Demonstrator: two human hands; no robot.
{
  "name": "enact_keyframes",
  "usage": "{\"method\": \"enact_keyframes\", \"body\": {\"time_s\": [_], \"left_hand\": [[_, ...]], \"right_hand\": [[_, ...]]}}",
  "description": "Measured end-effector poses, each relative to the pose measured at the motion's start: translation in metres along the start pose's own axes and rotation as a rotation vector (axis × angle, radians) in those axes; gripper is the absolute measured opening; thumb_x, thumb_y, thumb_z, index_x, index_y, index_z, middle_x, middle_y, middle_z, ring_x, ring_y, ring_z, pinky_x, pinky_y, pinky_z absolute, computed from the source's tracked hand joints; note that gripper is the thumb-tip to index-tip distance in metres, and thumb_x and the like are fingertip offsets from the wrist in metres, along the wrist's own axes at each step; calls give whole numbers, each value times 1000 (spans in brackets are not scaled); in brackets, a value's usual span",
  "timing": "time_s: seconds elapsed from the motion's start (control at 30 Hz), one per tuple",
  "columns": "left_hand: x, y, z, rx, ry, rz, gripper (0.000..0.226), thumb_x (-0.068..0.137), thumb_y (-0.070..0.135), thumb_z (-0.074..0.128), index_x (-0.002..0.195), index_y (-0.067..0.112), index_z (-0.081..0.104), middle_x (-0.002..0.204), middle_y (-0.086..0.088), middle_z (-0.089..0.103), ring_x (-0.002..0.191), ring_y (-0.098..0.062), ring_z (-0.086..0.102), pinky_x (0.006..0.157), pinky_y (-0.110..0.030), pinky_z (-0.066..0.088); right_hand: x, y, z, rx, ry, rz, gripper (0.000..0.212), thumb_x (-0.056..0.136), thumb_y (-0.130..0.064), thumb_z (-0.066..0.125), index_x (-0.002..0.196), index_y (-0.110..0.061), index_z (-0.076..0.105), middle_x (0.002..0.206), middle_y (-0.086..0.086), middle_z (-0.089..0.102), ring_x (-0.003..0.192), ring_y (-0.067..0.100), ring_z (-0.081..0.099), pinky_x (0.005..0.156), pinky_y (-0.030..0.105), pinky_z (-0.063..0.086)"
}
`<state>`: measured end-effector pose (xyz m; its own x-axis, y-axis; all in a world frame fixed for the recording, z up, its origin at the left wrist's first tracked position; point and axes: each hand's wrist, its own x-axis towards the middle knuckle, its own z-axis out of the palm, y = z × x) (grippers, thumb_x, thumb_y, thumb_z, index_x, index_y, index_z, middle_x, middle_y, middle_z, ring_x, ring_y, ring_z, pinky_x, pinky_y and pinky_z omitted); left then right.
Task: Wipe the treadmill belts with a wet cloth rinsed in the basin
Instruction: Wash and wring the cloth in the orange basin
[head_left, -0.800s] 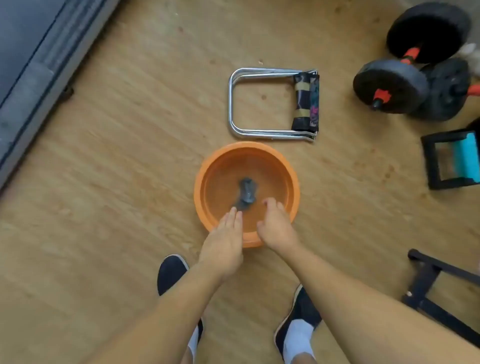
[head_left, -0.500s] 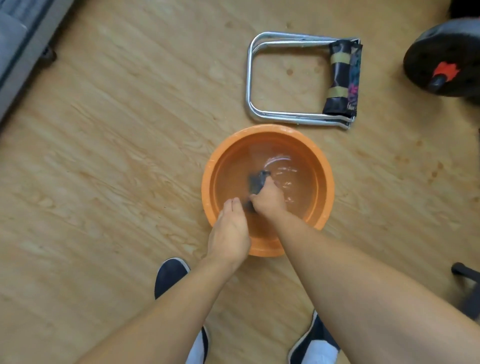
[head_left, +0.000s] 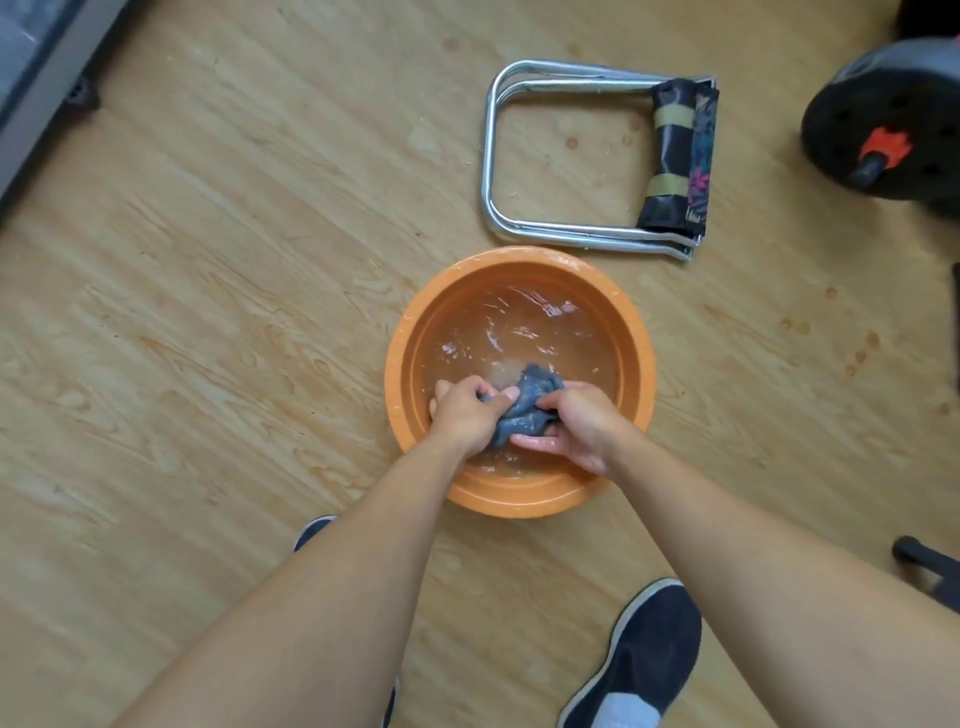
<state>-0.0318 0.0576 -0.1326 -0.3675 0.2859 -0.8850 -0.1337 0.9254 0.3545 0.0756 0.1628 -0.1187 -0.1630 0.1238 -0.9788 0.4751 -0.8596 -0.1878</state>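
Note:
An orange round basin (head_left: 631, 332) holding rippling water stands on the wooden floor in front of my feet. Over its near half, a bunched grey-blue cloth (head_left: 527, 402) is held between both hands. My left hand (head_left: 462, 415) grips the cloth's left side with curled fingers. My right hand (head_left: 576, 428) grips its right side, thumb on top. A strip of the grey treadmill (head_left: 36, 78) frame shows at the top left corner; its belt is barely in view.
A folded metal stool (head_left: 587, 156) with dark fabric lies just beyond the basin. A black dumbbell (head_left: 883, 119) with an orange collar sits at the top right. A black stand leg (head_left: 924, 566) shows at the right edge. My dark shoes (head_left: 649, 654) are below the basin.
Both hands went down into the basin. The right hand took the cloth first, then the left hand joined, and the cloth now sits bunched between them above the stirred water.

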Motion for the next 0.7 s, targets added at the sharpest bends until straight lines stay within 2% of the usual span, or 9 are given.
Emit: {"method": "enact_keyframes", "body": {"time_s": [0.07,0.17,0.23,0.3,0.4,0.5,0.57,0.63,0.7], "left_hand": [[9,-3,2,0,69,18,36,100,40,68,75,21,51,115,-9,52,112,-32,53,102,-43,45],[19,-7,-3,-102,76,76,20,102,33,68,95,19,55,94,2,61,90,-22,61,74,-35,44],[20,-11,-3,-225,-71,86,42,97,40,75,130,22,54,110,8,67,100,-11,65,85,-31,52],[25,-16,2,-311,-142,81,55,96,36,77,145,27,53,124,4,73,112,-15,69,103,-38,56],[31,-19,10,-419,-30,54,37,98,36,75,131,20,68,115,-1,78,106,-18,73,99,-36,57],[31,-18,21,-399,138,75,33,98,45,71,118,19,73,107,1,78,102,-20,73,93,-37,57],[32,-17,28,-549,233,33,35,93,44,76,118,20,73,108,2,78,101,-20,74,96,-43,59],[33,-12,29,-801,289,-30,42,91,37,80,128,24,66,119,1,75,107,-22,73,97,-49,61],[38,-12,29,-849,323,-70,56,93,38,76,143,24,52,134,-2,67,116,-27,70,101,-54,59]], "right_hand": [[9,-6,-3,-76,161,-67,27,104,0,41,121,-7,59,121,21,68,97,33,73,85,49,63],[21,-12,-6,3,227,-30,25,102,-9,48,126,-11,56,121,17,65,100,32,71,84,48,64],[22,-13,-1,49,46,27,25,99,-18,60,123,-12,61,117,16,72,105,32,73,91,50,61],[25,-8,3,-13,-66,5,26,97,-22,69,121,-10,67,116,15,75,104,28,73,87,46,62],[34,-4,13,-86,20,-108,20,97,-22,73,111,-9,68,113,13,74,95,24,74,75,40,65],[51,-6,14,-281,233,-204,25,96,-31,73,95,-7,68,91,12,72,68,25,73,56,32,64],[61,-9,13,-436,299,-194,22,102,-21,59,102,-1,68,84,13,71,66,32,74,64,40,65],[70,-9,9,-630,344,-166,24,99,-5,48,106,6,68,84,17,71,88,40,74,86,49,61],[72,-7,8,-762,439,-228,24,97,-2,47,108,4,68,100,22,71,105,39,68,95,45,56]]}}
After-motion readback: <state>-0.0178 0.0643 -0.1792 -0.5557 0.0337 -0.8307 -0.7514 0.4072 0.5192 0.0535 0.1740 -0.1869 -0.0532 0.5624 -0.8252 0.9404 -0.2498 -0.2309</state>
